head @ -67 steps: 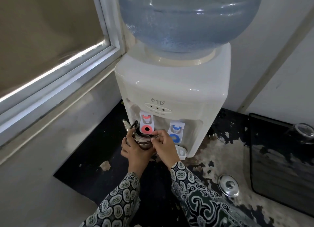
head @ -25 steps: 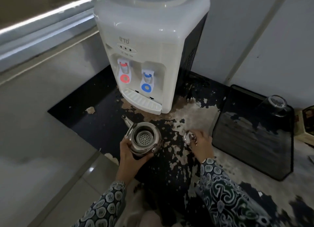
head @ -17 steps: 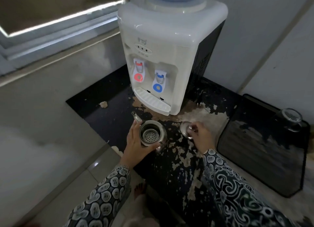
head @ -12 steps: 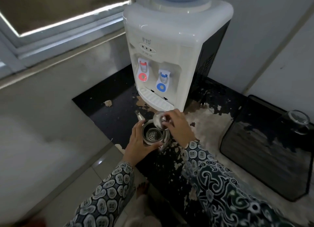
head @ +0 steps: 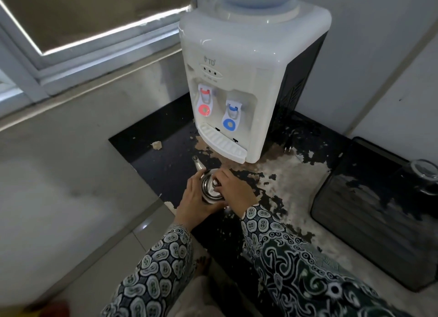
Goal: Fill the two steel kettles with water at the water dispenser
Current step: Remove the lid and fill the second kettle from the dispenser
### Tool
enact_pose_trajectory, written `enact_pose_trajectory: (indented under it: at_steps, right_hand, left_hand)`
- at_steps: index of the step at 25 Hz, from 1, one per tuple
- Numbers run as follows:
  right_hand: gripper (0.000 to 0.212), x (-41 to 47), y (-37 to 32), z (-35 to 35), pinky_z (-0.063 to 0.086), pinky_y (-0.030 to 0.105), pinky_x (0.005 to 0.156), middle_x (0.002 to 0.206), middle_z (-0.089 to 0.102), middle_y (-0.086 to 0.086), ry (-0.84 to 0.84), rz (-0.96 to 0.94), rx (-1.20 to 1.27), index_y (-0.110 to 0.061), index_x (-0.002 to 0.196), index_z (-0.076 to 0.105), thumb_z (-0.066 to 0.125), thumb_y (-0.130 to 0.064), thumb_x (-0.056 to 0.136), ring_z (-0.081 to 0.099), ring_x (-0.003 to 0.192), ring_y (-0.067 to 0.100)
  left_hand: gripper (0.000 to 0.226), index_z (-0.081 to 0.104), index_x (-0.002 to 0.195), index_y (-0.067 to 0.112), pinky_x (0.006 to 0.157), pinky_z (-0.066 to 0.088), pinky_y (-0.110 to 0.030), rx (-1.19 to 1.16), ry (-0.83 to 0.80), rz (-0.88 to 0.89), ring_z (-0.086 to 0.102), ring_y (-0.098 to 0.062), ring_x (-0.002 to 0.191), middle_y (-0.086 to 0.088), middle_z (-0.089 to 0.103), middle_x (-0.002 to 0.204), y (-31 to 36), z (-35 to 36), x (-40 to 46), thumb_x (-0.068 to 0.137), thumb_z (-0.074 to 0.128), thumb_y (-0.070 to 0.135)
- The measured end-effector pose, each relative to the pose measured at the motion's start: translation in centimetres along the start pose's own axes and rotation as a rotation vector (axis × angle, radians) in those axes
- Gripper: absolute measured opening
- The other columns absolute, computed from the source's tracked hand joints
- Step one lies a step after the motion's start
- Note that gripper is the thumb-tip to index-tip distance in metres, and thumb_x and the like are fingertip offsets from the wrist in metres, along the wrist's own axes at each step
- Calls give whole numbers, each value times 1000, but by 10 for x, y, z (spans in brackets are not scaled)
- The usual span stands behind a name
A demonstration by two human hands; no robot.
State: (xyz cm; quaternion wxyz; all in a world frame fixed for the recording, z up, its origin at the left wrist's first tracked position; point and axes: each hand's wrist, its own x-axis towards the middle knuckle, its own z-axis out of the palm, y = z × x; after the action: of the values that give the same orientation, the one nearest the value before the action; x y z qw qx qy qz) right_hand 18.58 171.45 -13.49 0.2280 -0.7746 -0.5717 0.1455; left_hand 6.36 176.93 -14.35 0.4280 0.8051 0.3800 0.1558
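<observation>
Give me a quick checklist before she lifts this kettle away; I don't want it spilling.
1. Left hand grips the kettle body: ok.
2. Right hand pinches the lid knob: ok.
3. Lid fully seated: cannot tell.
4. Kettle clear of the dispenser taps: ok.
5. Spout unobstructed: ok.
6. Water level inside: cannot tell.

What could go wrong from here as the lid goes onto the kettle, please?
The right hand is setting the lid by its small knob; it could seat crooked or slip. The left hand holds the kettle near the counter edge, so a nudge might tip it and spill water.
</observation>
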Motion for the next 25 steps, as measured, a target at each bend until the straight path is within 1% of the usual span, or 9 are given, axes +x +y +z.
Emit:
enact_pose_trajectory:
  at_steps: [2, 4, 6, 8, 14, 18, 21, 23, 25]
  right_hand:
    - [34, 0, 2, 3, 36, 34, 100, 131, 47, 0, -21, 4, -37, -15, 121, 46, 55, -18, 88, 49, 120, 21]
    - [38, 0, 6, 2, 16, 43, 115, 136, 43, -4, -73, 19, -58, -19, 126, 42, 53, -21, 90, 41, 129, 15]
    - [38, 0, 10, -2, 6, 49, 116, 136, 42, -7, -111, 23, -41, -22, 127, 40, 52, -22, 90, 39, 131, 12]
    - [34, 1, 12, -5, 2, 52, 116, 134, 43, -6, -130, 20, 10, -22, 123, 43, 52, -19, 90, 40, 130, 13]
    - [38, 1, 21, -10, -2, 48, 115, 137, 39, -5, -231, 21, 238, -24, 120, 43, 49, -4, 88, 37, 131, 15]
    - [41, 3, 19, -15, 4, 51, 116, 139, 37, -6, -273, 38, 244, -25, 121, 42, 49, -4, 88, 39, 129, 18]
    - [47, -5, 15, -16, 29, 40, 113, 136, 44, 2, -215, 57, 515, -18, 123, 45, 51, 6, 82, 44, 125, 17]
    - [51, -7, 14, -20, 34, 35, 110, 135, 48, 5, -197, 62, 574, -15, 125, 45, 52, 8, 80, 45, 125, 17]
    - [54, -4, 14, -24, 36, 35, 108, 136, 49, 3, -223, 88, 491, -18, 128, 42, 56, 5, 82, 46, 125, 18]
  left_hand:
    - [98, 24, 141, 24, 105, 38, -38, 5, 7, -2, 41, -20, 128, 1, 32, 142, 0, 1, -1, 62, 82, 36]
    - [95, 24, 141, 27, 104, 38, -35, 27, 9, 9, 41, -19, 128, 1, 31, 142, 0, 1, -2, 65, 80, 38]
    - [89, 27, 142, 31, 105, 39, -39, 75, -5, 20, 40, -21, 129, 0, 28, 144, -1, 2, -3, 68, 76, 43]
    - [82, 32, 140, 35, 105, 40, -44, 128, -19, 16, 38, -25, 130, 0, 25, 144, -2, 2, -4, 70, 73, 48]
    - [82, 34, 135, 40, 101, 43, -45, 137, -16, -18, 40, -23, 127, 4, 28, 141, -3, 2, -4, 63, 68, 61]
    - [84, 35, 133, 40, 98, 44, -48, 171, -46, -64, 43, -22, 124, 4, 31, 136, 0, -3, 2, 60, 71, 63]
    - [78, 38, 131, 40, 105, 34, -41, 174, -93, -96, 34, -24, 125, 2, 31, 133, 3, -5, 4, 64, 73, 57]
    - [67, 45, 127, 37, 103, 28, -35, 150, -100, -128, 32, -21, 118, 2, 34, 122, 7, -13, 6, 67, 75, 48]
    - [53, 54, 122, 28, 99, 37, -30, 68, -85, -165, 42, -19, 110, -2, 42, 116, 11, -26, 12, 73, 75, 28]
